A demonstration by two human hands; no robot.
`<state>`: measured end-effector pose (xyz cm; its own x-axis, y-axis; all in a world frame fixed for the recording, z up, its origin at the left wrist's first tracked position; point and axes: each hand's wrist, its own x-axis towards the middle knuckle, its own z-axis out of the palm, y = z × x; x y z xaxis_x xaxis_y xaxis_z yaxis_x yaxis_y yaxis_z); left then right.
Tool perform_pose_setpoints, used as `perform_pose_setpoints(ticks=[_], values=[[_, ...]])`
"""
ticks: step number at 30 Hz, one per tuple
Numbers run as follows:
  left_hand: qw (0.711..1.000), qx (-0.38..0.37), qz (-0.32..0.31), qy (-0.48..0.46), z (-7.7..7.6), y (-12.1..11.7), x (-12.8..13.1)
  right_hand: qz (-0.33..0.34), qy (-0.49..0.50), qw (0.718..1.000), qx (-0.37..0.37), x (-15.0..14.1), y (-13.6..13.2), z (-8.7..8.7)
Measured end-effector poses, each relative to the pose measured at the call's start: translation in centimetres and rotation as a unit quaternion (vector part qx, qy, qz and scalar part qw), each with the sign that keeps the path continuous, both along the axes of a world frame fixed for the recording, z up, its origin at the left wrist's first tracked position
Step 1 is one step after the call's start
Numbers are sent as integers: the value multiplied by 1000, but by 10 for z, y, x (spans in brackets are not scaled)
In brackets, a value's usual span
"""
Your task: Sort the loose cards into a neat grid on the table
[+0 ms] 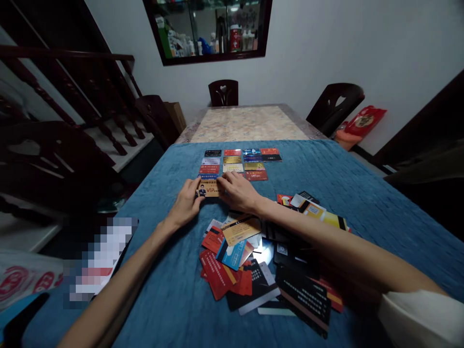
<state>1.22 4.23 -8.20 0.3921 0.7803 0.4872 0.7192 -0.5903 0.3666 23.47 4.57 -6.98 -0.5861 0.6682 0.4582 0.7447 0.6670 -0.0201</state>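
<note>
A gold card marked VIP (210, 188) lies at the near end of the left column of laid-out cards, overlapping a blue card (207, 177). My left hand (185, 202) grips its left edge between thumb and fingers. On its right edge are the bent fingers of my right hand (239, 191), which also hide part of a nearby red card. Beyond my hands, several overlapping cards (232, 160) stand in columns. Below my right forearm spreads a loose pile of cards, among them a light orange card (242, 229), a blue card (232, 253) and a black card (304, 295).
A blue cloth (163, 270) covers the near part of the table, with patterned tabletop (253, 123) showing beyond it. At the left edge lies a blurred-out flat object (105, 258) beside a plastic bag (29, 278). Dark chairs (224, 93) surround the table.
</note>
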Motion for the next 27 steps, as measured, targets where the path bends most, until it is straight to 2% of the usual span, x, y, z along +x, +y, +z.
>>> perform_pose_setpoints(ticks=[4,9,14,27], values=[[1000,-26,11,11,-3,13,-12,-14,14,998,-58,-13,9,-1],[998,-45,40,14,-13,21,-22,-30,18,994,-101,-26,14,-6],[998,-47,47,12,-20,20,-23,-38,17,992,-121,-31,16,-10],[996,-43,49,56,-23,14,-19,-38,-21,983,-178,-31,16,-11]])
